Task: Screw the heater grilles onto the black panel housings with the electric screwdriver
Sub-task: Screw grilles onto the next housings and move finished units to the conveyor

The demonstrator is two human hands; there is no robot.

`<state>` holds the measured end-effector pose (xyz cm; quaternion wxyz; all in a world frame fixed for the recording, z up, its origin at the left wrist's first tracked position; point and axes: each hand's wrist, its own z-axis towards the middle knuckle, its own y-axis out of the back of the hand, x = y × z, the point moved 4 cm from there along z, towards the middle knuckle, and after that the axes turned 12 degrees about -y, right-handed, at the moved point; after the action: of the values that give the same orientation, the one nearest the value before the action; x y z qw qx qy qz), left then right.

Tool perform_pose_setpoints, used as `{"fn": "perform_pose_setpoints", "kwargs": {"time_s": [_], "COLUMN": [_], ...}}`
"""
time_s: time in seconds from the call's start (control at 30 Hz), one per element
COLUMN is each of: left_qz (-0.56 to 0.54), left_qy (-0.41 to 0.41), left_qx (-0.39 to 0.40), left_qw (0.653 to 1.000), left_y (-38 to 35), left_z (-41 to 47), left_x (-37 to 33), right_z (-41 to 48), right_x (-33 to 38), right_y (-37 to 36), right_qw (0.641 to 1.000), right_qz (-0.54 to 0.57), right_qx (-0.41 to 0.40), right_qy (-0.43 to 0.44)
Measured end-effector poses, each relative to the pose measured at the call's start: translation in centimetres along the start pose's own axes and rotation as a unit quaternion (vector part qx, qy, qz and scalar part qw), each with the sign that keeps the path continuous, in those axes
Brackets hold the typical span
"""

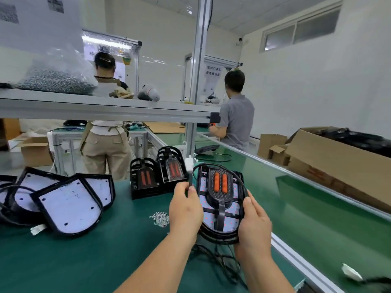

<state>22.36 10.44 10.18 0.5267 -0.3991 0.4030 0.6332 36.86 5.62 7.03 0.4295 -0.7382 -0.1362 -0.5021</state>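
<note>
While both hands work over the green surface [88, 256], the containers sit further out: a clear plastic bag [57, 75] on the upper shelf [105, 106] is heaped with small silvery screws, an open cardboard box [347, 163] along the right edge holds dark plastic-wrapped stuff I cannot make out, and smaller empty-looking cartons [273, 149] stand beside it. Another open box [35, 151] rests on the floor at the far left.

The black panel housing [220, 208] is held just above the surface near its right edge, with the heater grille [220, 187] lying on its pale, red-dotted face. Its long axis runs away from the person, rounded end close to the body, squared end pointing toward the far side; the two orange bars in the grille run the same way. A black cable [239, 178] loops over its top and right side.

The right hand [254, 225] is curled around the housing's right rim, thumb on top. The left hand [185, 208] sits at the left rim, its thumb and fingertips pinched shut on something small and pale, possibly a cable connector.

A loose pile of screws [160, 218] lies just left of the left hand. Two finished-looking stacks of housings [158, 176] stand beyond it, and a heap of bare panels [63, 199] lies well to the left.
</note>
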Motion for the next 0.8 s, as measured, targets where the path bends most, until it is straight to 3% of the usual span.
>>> {"fn": "perform_pose_setpoints", "kwargs": {"time_s": [0.13, 0.3, 0.43, 0.57, 0.8], "left_qz": [-0.012, -0.07, -0.093, -0.151, -0.072], "left_qy": [-0.027, -0.028, -0.071, -0.056, -0.09], "left_qx": [0.13, 0.299, 0.373, 0.47, 0.571], "left_qw": [0.991, 0.951, 0.92, 0.868, 0.813], "left_y": [-7.2, -15.6, -20.0, -23.6, -27.3], "left_z": [-2.2, -7.6, -12.0, -16.8, -21.8], "left_x": [-1.3, -3.3, -5.4, -6.6, -5.5], "right_z": [0.1, -0.1, -1.1, -2.3, -3.5], "right_x": [3.7, 8.2, 11.4, 13.9, 14.1], "right_y": [6.3, 14.9, 21.6, 27.6, 34.1], "right_qw": [0.995, 0.973, 0.945, 0.914, 0.876], "right_qz": [0.024, 0.044, 0.058, 0.082, -0.039], "right_qx": [-0.09, -0.201, -0.288, -0.357, -0.453], "right_qy": [0.047, 0.104, 0.145, 0.172, 0.158]}}
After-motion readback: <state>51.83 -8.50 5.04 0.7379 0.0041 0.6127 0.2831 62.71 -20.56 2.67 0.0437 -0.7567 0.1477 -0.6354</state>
